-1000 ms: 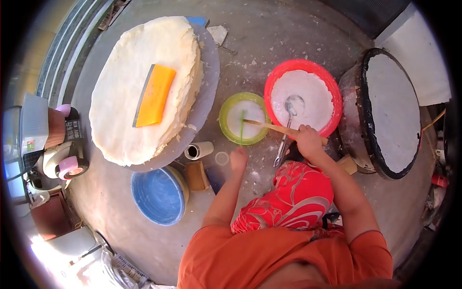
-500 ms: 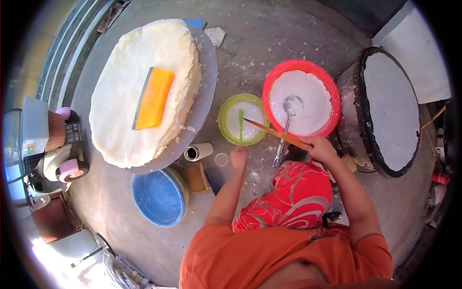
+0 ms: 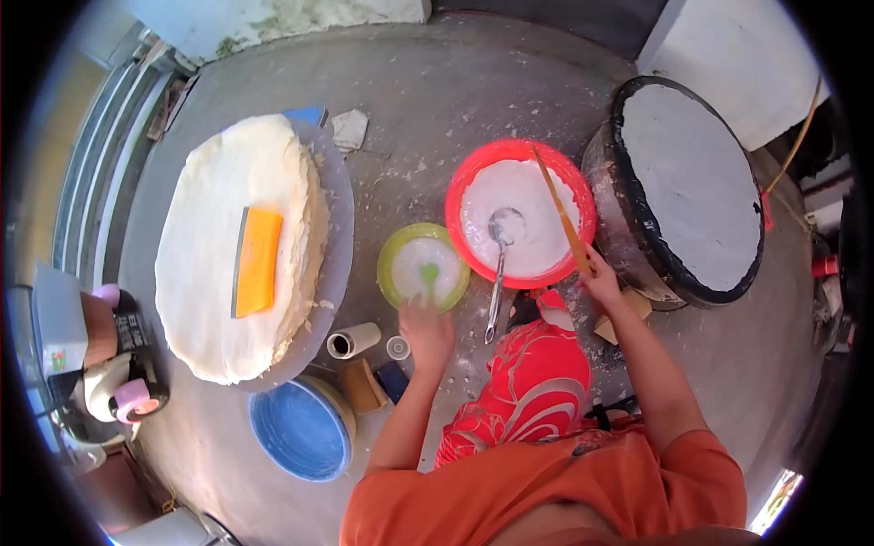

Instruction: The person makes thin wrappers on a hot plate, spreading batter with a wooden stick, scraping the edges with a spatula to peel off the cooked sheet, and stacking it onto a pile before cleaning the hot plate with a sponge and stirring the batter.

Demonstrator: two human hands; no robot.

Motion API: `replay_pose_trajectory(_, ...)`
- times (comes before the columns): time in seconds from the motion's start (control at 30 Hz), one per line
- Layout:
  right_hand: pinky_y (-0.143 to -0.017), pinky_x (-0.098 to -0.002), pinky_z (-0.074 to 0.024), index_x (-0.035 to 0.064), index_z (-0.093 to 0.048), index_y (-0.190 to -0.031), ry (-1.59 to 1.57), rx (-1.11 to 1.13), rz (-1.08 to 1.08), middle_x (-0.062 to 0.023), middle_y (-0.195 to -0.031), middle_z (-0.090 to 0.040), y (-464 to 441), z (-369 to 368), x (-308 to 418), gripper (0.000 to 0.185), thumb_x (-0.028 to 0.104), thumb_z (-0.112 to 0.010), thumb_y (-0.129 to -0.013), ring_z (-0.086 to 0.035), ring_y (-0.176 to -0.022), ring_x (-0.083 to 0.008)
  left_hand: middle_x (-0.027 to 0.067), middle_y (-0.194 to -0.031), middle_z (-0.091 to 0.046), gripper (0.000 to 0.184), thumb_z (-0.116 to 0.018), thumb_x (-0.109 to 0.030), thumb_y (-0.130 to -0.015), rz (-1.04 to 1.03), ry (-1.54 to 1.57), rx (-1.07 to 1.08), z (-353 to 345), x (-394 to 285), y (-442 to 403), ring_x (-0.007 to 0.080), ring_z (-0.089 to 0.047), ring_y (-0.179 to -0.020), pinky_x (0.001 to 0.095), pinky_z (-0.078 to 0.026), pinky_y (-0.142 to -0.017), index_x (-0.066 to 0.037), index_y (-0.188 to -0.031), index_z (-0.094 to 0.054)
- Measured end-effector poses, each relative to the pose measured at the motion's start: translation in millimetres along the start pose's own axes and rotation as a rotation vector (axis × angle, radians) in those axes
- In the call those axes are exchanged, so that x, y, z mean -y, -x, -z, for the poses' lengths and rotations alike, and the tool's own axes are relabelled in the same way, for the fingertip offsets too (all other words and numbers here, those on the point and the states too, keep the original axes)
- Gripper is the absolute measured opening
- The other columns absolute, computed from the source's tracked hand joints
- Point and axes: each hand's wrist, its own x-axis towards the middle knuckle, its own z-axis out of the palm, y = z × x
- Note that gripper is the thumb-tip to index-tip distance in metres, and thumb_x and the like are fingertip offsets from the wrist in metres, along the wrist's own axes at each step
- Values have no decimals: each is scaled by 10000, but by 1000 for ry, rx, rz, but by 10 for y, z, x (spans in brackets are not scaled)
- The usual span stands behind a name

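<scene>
My right hand [image 3: 598, 276] is closed around the lower end of a long flat wooden stick [image 3: 562, 214]. The stick slants upward across the right side of a red basin [image 3: 458, 182] of white batter. A metal ladle [image 3: 498, 282] rests in that basin, its handle hanging over the near rim. My left hand [image 3: 427, 329] is at the near edge of a green bowl [image 3: 388, 264] of whitish liquid. Inside the bowl is the head of a green spatula [image 3: 429, 272], right by my left fingertips. Those fingers are blurred, and their grip on its handle is unclear.
A round black-rimmed griddle [image 3: 692, 182] stands at the right. On the left, a scraper with an orange sheet [image 3: 259, 264] lies on a tall stack of thin pancakes [image 3: 205, 200]. Nearer are a blue basin [image 3: 300, 428], a dark-mouthed cylinder [image 3: 355, 339] and a small clear cup [image 3: 398, 348].
The wooden stick has swung from over the green bowl to over the red basin, pointing away from me. My left hand and the green spatula have lowered at the bowl. The camera view has shifted.
</scene>
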Motion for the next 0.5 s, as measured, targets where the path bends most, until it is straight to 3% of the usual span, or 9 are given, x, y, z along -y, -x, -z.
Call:
replay_pose_trajectory(0.07, -548, -234, -459, 129, -252, -1362, -261, 46, -64, -57, -1010, -572, -43, -71, -158, 703, -129, -474, -746, -572, -695, -106, 165, -1241, -393, 415, -597, -137, -730, -108, 7, -49, 510, -253, -118, 378, -274, -1201, 481, -249, -960, -35, -1122, -509)
replay_pose_trajectory(0.1, -641, -249, -476, 120, -191, -1377, -321, 74, -123, -78, -1095, -549, -47, -98, -217, 765, -133, -488, -718, -593, -794, -157, 163, -1243, -393, 421, -591, -123, -731, -173, 34, -130, 736, -328, -169, 382, -261, -1213, 484, -229, -972, -36, -1133, -504)
replay_pose_trajectory(0.2, -644, -245, -464, 193, -189, -1384, -355, 48, -69, -62, -1111, -535, 33, -156, -371, 832, -140, -489, -684, -558, -911, -171, 163, -1273, -377, 444, -576, -90, -731, -272, -103, -347, 1298, -375, -251, 388, -239, -1235, 494, -200, -988, -39, -1164, -491)
replay_pose_trajectory(0.27, -682, -264, -472, 186, -267, -1362, -394, 28, -2, -62, -1136, -522, 101, -106, -386, 800, -96, -537, -664, -535, -959, -166, 164, -1302, -356, 459, -569, -121, -742, -221, -234, -473, 1606, -319, -337, 401, -240, -1236, 506, -201, -985, -48, -1187, -477)
replay_pose_trajectory(0.33, -728, -271, -473, 155, -381, -1307, 120, -4, 55, -76, -1110, -535, 206, -28, -372, 710, -43, -582, -656, -552, -929, -164, 168, -1318, -342, 483, -544, -235, -796, -87, -403, -542, 1833, -170, -476, 394, -244, -1243, 522, -208, -977, -63, -1233, -435)
replay_pose_trajectory(0.37, -771, -276, -469, 123, -481, -1226, 236, -23, 12, -98, -1078, -569, 293, 1, -335, 587, 37, -619, -662, -582, -901, -178, 171, -1320, -343, 505, -506, -310, -821, -5, -512, -552, 1903, -14, -552, 383, -239, -1251, 523, -210, -977, -72, -1256, -408)
replay_pose_trajectory(0.4, -771, -276, -469, 123, -481, -1226, 224, -52, 13, -98, -1078, -569, 369, 20, -356, 587, 37, -619, -662, -582, -901, -178, 173, -1321, -343, 536, -467, -385, -846, 74, -617, -564, 1947, 173, -633, 372, -235, -1259, 525, -213, -976, -80, -1278, -381)
replay_pose_trajectory(0.5, -787, -294, -469, 105, -534, -1159, 495, 61, -9, -115, -1009, -614, 593, 39, -618, 470, 119, -615, -696, -605, -877, -215, 210, -1316, -338, 616, -362, -491, -853, 442, -668, -208, 2099, 571, -825, 369, -269, -1245, 515, -249, -961, -74, -1306, -337)
